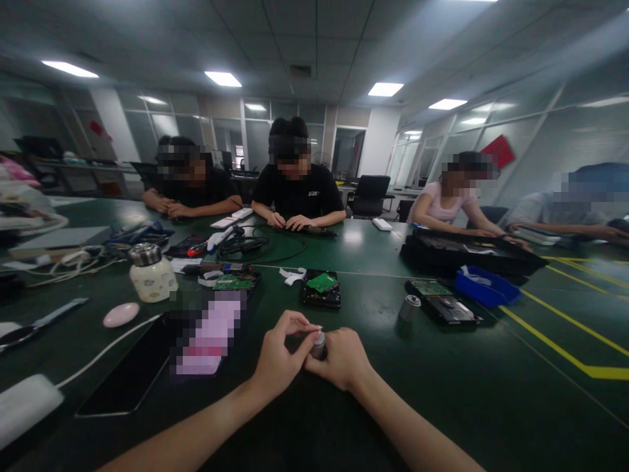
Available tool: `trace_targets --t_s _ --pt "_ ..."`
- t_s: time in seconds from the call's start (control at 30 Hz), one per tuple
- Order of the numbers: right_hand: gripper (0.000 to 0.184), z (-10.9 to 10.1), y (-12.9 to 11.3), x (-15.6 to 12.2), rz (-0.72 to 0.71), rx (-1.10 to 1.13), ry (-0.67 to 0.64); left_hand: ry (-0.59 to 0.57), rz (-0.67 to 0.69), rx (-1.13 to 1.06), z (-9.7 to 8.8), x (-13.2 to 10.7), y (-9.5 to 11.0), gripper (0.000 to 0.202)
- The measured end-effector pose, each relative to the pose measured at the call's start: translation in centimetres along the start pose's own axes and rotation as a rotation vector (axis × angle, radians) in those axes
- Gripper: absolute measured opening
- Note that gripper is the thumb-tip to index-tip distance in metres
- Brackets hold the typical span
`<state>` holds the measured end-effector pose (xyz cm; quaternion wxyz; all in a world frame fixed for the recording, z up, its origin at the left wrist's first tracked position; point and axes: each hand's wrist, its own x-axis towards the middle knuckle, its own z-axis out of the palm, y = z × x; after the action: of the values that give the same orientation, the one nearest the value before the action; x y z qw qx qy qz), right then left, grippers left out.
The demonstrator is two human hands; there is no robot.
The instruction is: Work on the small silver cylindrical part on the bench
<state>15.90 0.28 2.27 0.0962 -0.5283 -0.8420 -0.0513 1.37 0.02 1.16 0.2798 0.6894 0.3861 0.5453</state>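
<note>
My right hand [341, 357] is wrapped round a small grey metal cylinder [319, 345], which stands upright at the table's near middle. At the cylinder's top, my left hand [285, 347] pinches with thumb and forefinger; whatever lies between those fingertips is too small to name. A similar metal cylinder [409, 307] stands to the right, apart from both hands. Beyond my hands lies a hard drive [322, 298] with a green circuit board [322, 282] on top. Another hard drive [455, 311] and board [431, 288] lie farther right.
Left of my hands are a pink-purple phone-like thing [211, 334], a black phone [130, 370], a white cable [111, 351] and a patterned bottle [151, 275]. A blue tray [486, 288] and a black tray [472, 252] stand right. Several people sit around the green table [442, 393].
</note>
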Motion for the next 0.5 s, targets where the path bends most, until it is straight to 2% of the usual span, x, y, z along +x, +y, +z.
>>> trace_targets --t_s 0.17,0.4,0.5 --pt "0.035 0.0 -0.02 0.06 -0.008 -0.009 -0.004 -0.048 0.019 0.068 -0.17 -0.13 -0.06 0.011" --pt "0.038 0.37 0.33 0.07 -0.022 0.001 -0.001 -0.18 0.041 0.114 -0.22 -0.59 -0.17 0.031" --pt "0.039 0.42 0.36 0.04 -0.03 0.012 -0.005 -0.185 0.085 0.137 -0.14 -0.73 -0.35 0.038"
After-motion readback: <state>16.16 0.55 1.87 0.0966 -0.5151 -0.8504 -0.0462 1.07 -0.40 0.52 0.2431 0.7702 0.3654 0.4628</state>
